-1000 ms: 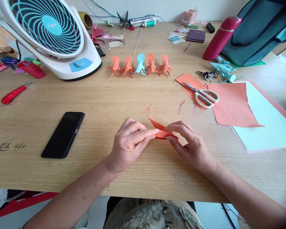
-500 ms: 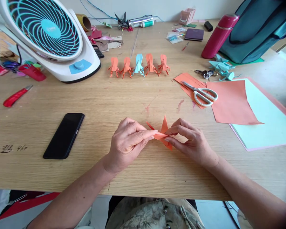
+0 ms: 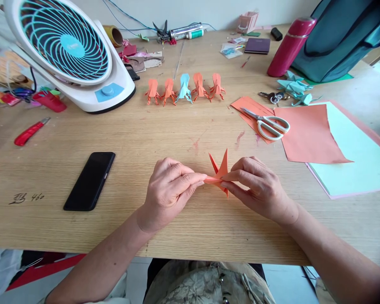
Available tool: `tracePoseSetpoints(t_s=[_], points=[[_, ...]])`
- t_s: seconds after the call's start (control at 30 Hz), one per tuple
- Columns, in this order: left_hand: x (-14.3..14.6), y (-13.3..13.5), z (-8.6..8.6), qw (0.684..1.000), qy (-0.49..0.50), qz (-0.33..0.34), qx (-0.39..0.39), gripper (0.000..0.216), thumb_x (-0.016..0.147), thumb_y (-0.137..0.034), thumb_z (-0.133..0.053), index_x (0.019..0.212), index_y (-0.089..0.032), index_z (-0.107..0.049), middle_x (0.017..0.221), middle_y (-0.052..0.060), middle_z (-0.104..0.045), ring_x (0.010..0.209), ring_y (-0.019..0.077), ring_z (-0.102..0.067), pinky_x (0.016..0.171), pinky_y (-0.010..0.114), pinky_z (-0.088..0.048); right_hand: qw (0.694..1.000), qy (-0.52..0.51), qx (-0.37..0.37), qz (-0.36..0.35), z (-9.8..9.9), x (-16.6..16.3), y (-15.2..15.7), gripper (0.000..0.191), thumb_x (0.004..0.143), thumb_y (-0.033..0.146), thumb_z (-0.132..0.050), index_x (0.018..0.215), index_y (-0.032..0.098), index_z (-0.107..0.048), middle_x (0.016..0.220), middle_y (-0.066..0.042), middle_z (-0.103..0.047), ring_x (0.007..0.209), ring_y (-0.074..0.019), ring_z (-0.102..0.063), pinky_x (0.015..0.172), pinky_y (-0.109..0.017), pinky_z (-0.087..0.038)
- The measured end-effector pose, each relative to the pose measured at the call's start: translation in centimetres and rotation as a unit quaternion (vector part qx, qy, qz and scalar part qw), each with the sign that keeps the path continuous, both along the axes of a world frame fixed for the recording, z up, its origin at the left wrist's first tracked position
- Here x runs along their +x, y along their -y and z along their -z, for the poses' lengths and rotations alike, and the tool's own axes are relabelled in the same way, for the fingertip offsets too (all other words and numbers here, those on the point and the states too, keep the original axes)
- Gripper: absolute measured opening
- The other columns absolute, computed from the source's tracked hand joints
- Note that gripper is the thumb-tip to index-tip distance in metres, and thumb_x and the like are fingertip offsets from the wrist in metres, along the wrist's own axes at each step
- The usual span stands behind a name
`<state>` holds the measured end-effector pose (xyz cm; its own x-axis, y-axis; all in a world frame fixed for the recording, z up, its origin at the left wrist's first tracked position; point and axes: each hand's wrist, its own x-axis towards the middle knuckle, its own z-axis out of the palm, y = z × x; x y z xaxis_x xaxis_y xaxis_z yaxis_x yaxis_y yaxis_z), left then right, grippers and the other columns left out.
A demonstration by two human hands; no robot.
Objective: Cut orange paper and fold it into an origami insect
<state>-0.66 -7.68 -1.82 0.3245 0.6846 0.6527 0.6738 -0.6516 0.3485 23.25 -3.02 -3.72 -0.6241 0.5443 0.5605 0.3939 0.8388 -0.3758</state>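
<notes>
Between my hands is an orange origami piece (image 3: 222, 169) with several pointed flaps, held a little above the wooden table. My left hand (image 3: 172, 192) pinches one narrow point of it between thumb and fingers. On the other side, my right hand (image 3: 261, 188) pinches the folded paper close to its middle. Two flaps stick up and away from me, and one points down towards me. Farther back stands a row of finished origami figures, several orange ones (image 3: 199, 85) and a blue one (image 3: 184, 88) in the centre.
White-handled scissors (image 3: 269, 124) lie on orange paper (image 3: 313, 133) at the right, beside pale green sheets (image 3: 361, 169). A black phone (image 3: 89, 181) and a red cutter (image 3: 31, 132) lie left. A fan (image 3: 110, 90), a pink flask (image 3: 291, 48) and a teal bag (image 3: 338, 46) stand behind.
The origami piece has turned between my fingers: its thin red-orange point now stands more upright, and the broad flap leans right. My right hand has shifted slightly right. The view has moved a little.
</notes>
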Motion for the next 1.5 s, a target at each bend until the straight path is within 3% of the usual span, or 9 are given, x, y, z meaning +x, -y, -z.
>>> tracePoseSetpoints(t_s=[0.17,0.33,0.6,0.87,1.03,1.17,1.33,1.5], points=[[0.2,0.0,-0.1,1.0,-0.019,-0.018,-0.01,0.013,0.09,-0.014,-0.067,0.098,-0.024,-0.071,0.081,0.001,-0.066,0.077,0.0167,-0.054,0.073,0.034,-0.046,1.0,0.021,0.021,-0.005,0.0,0.2,0.0,0.008,0.094,0.019,-0.061,0.098,0.023,-0.067,0.082,-0.003,-0.061,0.073,-0.0173,-0.056,0.071,-0.035,-0.044],[0.3,0.1,0.1,0.995,-0.088,-0.014,0.051,0.017,0.089,-0.015,-0.07,0.102,-0.024,-0.071,0.102,0.004,-0.072,0.091,0.0203,-0.057,0.08,0.038,-0.044,0.998,0.04,0.038,-0.01,-0.2,-0.1,0.2,0.013,0.095,0.018,-0.057,0.095,0.022,-0.069,0.079,-0.004,-0.06,0.072,-0.017,-0.055,0.07,-0.035,-0.044],[0.8,0.4,0.1,0.984,-0.142,0.003,0.111,0.02,0.087,-0.008,-0.07,0.104,-0.019,-0.071,0.079,-0.002,-0.075,0.077,0.0154,-0.056,0.078,0.037,-0.035,0.997,0.031,0.065,-0.025,-0.6,-0.5,0.3,0.01,0.093,0.012,-0.059,0.09,0.018,-0.066,0.078,-0.004,-0.059,0.07,-0.0159,-0.052,0.068,-0.033,-0.044],[0.8,0.1,0.5,0.99,-0.128,0.016,0.064,0.015,0.086,-0.012,-0.071,0.097,-0.022,-0.071,0.075,-0.003,-0.071,0.076,0.0156,-0.054,0.078,0.038,-0.034,0.997,0.031,0.059,-0.041,-0.3,-0.4,0.4,0.011,0.094,0.011,-0.058,0.095,0.017,-0.067,0.085,-0.006,-0.058,0.073,-0.0163,-0.053,0.067,-0.032,-0.046],[0.9,0.1,0.7,0.99,-0.127,0.011,0.058,0.01,0.089,-0.013,-0.069,0.095,-0.021,-0.07,0.071,-0.002,-0.067,0.074,0.0156,-0.053,0.077,0.037,-0.036,0.999,0.009,-0.016,-0.034,0.0,-0.8,0.8,0.013,0.095,0.014,-0.058,0.105,0.016,-0.065,0.095,-0.008,-0.059,0.079,-0.0159,-0.058,0.069,-0.03,-0.049],[0.9,-0.1,0.9,0.995,-0.089,-0.004,0.051,0.008,0.091,-0.017,-0.068,0.097,-0.02,-0.071,0.072,0.0,-0.064,0.075,0.0166,-0.052,0.075,0.036,-0.038,0.991,-0.031,-0.127,0.023,0.3,-1.2,1.2,0.033,0.093,0.026,-0.065,0.124,0.016,-0.059,0.104,-0.008,-0.064,0.091,-0.0182,-0.063,0.078,-0.031,-0.052],[0.9,-0.2,1.0,0.999,-0.047,-0.003,0.006,0.015,0.093,-0.014,-0.063,0.102,-0.022,-0.072,0.069,0.0,-0.057,0.074,0.0166,-0.05,0.074,0.034,-0.04,0.981,-0.052,-0.185,0.012,0.7,-1.7,1.4,0.021,0.096,0.023,-0.06,0.116,0.022,-0.066,0.103,-0.005,-0.067,0.088,-0.0151,-0.065,0.077,-0.028,-0.051],[0.9,-0.2,1.2,0.999,-0.034,0.003,-0.031,0.016,0.096,-0.017,-0.059,0.102,-0.023,-0.072,0.072,0.0,-0.061,0.078,0.0164,-0.054,0.078,0.034,-0.04,0.977,-0.06,-0.206,-0.009,0.7,-1.8,1.5,0.021,0.097,0.019,-0.056,0.114,0.023,-0.069,0.101,-0.004,-0.067,0.087,-0.015,-0.064,0.076,-0.028,-0.049]])
